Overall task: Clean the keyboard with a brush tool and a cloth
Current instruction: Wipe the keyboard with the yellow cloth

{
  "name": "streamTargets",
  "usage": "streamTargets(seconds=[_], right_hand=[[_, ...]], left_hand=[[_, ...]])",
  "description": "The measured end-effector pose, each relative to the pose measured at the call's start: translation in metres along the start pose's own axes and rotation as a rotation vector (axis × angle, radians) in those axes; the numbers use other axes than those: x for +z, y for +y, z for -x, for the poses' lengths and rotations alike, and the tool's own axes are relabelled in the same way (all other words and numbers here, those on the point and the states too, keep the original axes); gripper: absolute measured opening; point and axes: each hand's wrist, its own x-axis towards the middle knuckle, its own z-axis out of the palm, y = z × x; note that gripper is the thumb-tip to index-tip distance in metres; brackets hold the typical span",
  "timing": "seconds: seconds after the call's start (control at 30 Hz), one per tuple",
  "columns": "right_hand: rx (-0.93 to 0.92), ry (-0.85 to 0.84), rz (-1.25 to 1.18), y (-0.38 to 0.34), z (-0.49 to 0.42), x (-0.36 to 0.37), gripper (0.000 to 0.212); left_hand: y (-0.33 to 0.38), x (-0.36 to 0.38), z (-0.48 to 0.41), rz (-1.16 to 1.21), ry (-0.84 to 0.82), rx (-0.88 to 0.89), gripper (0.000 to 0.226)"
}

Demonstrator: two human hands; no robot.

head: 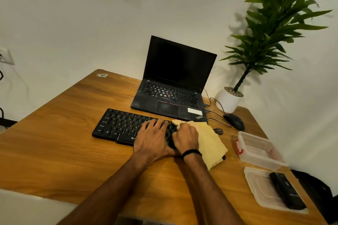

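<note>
The black laptop (173, 97) has the word "ThinkPad" on its near right corner. The black keyboard (117, 126) has keys marked "Ctrl" and "Alt" at its left end. Its front edge shows a name starting "ZE"; the rest is covered.

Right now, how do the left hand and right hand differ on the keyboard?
The left hand lies flat, fingers spread, on the black keyboard; the right hand is curled round the yellow cloth. The right wrist wears a black band; the left wrist is bare. Both hands rest on the keyboard.
</note>
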Motion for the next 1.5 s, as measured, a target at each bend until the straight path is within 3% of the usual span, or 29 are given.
streamTargets(seconds=[0.17, 0.3, 0.47, 0.6, 0.73, 0.87, 0.97, 1.17, 1.23, 1.37, 1.5], right_hand=[[0.125, 0.054, 0.005, 0.035, -0.018, -0.027, 0.019], [-0.02, -0.035, 0.019, 0.013, -0.007, -0.011, 0.02], [0.047, 0.071, 0.076, 0.02, -0.016, -0.019, 0.018], [-0.08, -0.042, 0.069, 0.008, -0.006, -0.012, 0.019], [0.013, 0.055, 0.089, 0.03, -0.018, -0.022, 0.014], [-0.063, -0.048, 0.037, 0.024, -0.006, -0.011, 0.017], [-0.002, -0.021, -0.035, 0.027, -0.006, -0.014, 0.015], [-0.079, -0.055, 0.095, 0.014, 0.018, -0.016, 0.032], [-0.057, -0.035, 0.111, 0.013, 0.011, -0.014, 0.025], [-0.103, -0.053, 0.28, 0.0, 0.029, -0.006, 0.017], [-0.011, 0.025, 0.086, 0.003, 0.023, -0.008, 0.024]], left_hand=[[-0.002, 0.0, -0.001, -0.009, -0.01, -0.02, 0.137], [-0.001, 0.0, -0.001, 0.009, 0.003, -0.014, 0.135], [-0.001, 0.0, -0.001, -0.002, -0.006, -0.024, 0.136], [-0.001, -0.001, -0.001, 0.011, -0.004, -0.011, 0.133], [-0.002, 0.0, -0.002, -0.012, -0.018, -0.019, 0.137], [-0.001, 0.0, -0.002, 0.005, -0.031, -0.019, 0.136], [-0.002, -0.001, -0.002, 0.002, -0.027, -0.018, 0.136], [-0.004, 0.0, -0.001, 0.005, -0.01, -0.006, 0.13], [-0.003, -0.001, -0.002, -0.002, -0.006, -0.006, 0.13], [-0.005, 0.002, 0.0, 0.005, 0.01, 0.002, 0.108], [-0.004, 0.0, -0.002, -0.004, -0.015, 0.002, 0.117]])
